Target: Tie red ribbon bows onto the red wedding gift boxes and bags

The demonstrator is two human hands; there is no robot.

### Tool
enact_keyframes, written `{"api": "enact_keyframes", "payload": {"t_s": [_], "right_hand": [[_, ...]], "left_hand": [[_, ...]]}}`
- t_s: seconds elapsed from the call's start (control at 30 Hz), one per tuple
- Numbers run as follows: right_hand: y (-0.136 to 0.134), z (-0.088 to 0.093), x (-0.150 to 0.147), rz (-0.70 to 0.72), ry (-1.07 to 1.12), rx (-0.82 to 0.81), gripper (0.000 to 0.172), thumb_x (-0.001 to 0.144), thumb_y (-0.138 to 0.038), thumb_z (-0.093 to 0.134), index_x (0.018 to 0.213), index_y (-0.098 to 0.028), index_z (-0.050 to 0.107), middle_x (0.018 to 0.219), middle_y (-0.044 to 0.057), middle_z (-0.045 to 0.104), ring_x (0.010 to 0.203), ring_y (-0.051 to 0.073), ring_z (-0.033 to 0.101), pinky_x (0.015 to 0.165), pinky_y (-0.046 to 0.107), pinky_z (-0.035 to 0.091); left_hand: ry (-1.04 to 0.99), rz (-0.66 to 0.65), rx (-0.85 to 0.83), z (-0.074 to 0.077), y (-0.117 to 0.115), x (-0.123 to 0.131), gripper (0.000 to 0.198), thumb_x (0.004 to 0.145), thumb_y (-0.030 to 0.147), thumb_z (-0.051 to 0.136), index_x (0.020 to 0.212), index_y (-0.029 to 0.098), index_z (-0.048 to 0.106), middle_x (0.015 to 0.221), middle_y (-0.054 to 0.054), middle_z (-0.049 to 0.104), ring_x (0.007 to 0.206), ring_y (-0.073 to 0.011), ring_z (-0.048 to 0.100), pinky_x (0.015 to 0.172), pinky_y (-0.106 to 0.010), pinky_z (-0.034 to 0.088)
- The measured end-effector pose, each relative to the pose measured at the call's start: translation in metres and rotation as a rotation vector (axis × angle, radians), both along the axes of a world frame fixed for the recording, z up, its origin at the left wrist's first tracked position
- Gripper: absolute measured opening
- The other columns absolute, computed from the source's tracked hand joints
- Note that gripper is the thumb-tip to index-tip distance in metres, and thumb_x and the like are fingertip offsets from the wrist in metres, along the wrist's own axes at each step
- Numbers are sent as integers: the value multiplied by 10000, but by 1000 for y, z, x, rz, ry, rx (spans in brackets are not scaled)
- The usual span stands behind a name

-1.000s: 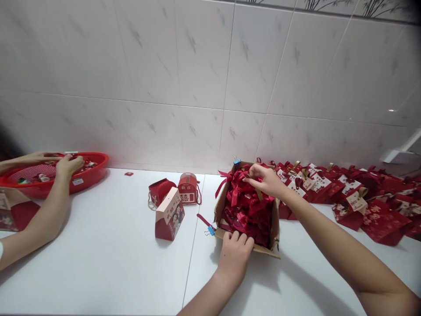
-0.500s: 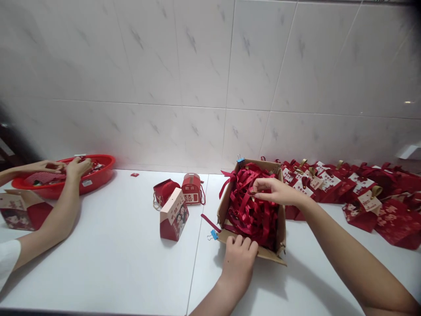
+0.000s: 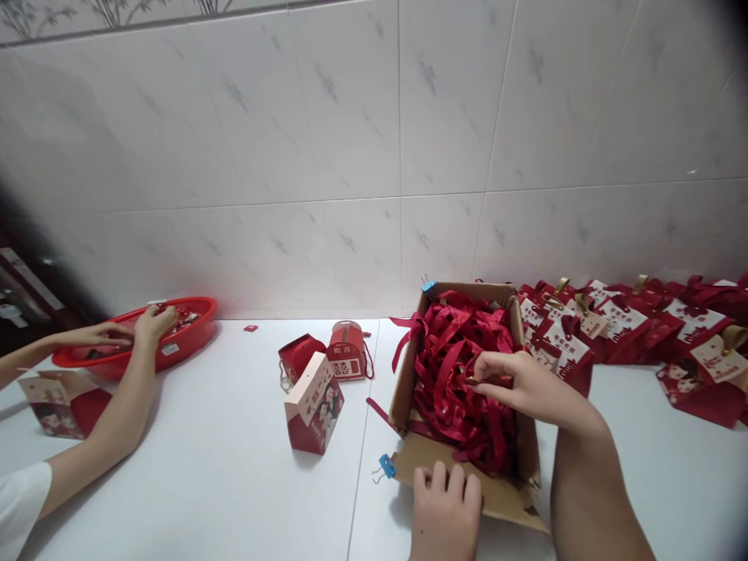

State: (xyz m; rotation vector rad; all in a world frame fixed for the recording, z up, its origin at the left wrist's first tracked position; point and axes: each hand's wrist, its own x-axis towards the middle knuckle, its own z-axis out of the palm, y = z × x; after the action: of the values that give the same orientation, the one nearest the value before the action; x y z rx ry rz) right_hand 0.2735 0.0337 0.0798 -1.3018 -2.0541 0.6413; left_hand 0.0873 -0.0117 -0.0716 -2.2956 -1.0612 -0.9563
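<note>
A cardboard box (image 3: pixel 403 389) full of dark red ribbons (image 3: pixel 449 366) stands in front of me, its near flap (image 3: pixel 496 487) folded outward. My left hand (image 3: pixel 445 510) has its fingers curled over that flap's edge. Above the ribbons is my right hand (image 3: pixel 514 382), thumb and forefinger pinched together on a red ribbon; the exact piece between the fingertips is hard to make out. Blue binder clips (image 3: pixel 386 466) sit on the box's left side. To the left, a red and cream gift box (image 3: pixel 314 405) stands before two smaller red boxes (image 3: pixel 347 351).
Many red gift boxes with ribbon handles (image 3: pixel 625 319) line the wall at right. At left, another person's hands (image 3: pixel 155 323) reach into a red basin (image 3: pixel 202 323), with a gift box (image 3: pixel 64 401) beside their arm. A small red packet (image 3: pixel 251 328) lies near the wall.
The view has shifted. My left hand and the flap have come lower and nearer, with the flap opened further out. My right hand remains over the ribbons, its fingers still pinched.
</note>
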Motion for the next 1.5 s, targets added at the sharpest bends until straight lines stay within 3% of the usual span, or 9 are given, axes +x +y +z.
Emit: {"api": "enact_keyframes", "payload": {"t_s": [0.13,0.27,0.57,0.93,1.13,1.23,1.33,1.4,1.5], "right_hand": [[11,-2,1,-120,93,39,190,823,-379,601,773,-206,543,747,-2,636,718,145,596,645,244,451],[21,-6,4,-116,124,58,183,861,-388,554,825,-209,552,752,-3,634,691,138,578,622,245,433],[39,-20,6,-140,189,177,136,857,-298,549,960,-216,515,944,41,639,904,184,606,817,318,466],[33,-20,8,-140,365,170,163,826,-326,612,916,-211,540,891,26,606,856,171,599,780,298,488],[35,-16,4,-204,611,153,208,798,-362,648,871,-198,542,832,11,588,792,136,571,718,248,466],[34,-9,4,-216,823,74,306,775,-448,655,865,-198,504,635,-44,512,555,89,478,526,206,393],[31,-3,4,-167,934,-13,361,762,-481,661,892,-200,477,568,-70,458,470,71,399,458,195,323],[27,-3,1,-145,948,-30,358,773,-473,658,918,-204,472,590,-62,474,484,76,417,467,197,334],[22,-3,-6,-116,895,7,288,814,-439,633,915,-211,489,653,-46,498,529,80,446,495,198,367]], "left_hand": [[2,16,26,-5,3,9,195,717,231,724,727,191,533,678,16,580,622,-177,442,615,-338,259],[37,45,-10,-4,9,21,159,767,207,673,725,193,521,667,8,566,616,-177,454,610,-334,271],[70,87,-49,17,25,34,195,706,137,705,739,196,522,661,10,560,625,-199,461,598,-337,302],[134,52,-121,36,44,35,150,747,80,600,764,191,501,706,-6,571,649,-213,490,609,-340,335],[142,-39,-280,48,72,37,81,822,167,572,895,176,538,849,-47,600,785,-236,523,709,-374,381],[124,-97,-323,58,90,36,138,822,207,592,951,176,551,921,-58,609,864,-238,538,771,-385,396],[36,-124,-352,76,97,33,265,830,170,567,1089,187,519,1044,-70,605,977,-226,540,827,-368,412],[-174,-181,-443,94,93,28,277,859,145,501,1133,186,494,1096,-84,598,1031,-216,537,853,-355,424],[-570,-342,-615,126,81,19,168,930,243,407,1013,189,542,1008,-80,624,964,-206,575,830,-335,442]]}}
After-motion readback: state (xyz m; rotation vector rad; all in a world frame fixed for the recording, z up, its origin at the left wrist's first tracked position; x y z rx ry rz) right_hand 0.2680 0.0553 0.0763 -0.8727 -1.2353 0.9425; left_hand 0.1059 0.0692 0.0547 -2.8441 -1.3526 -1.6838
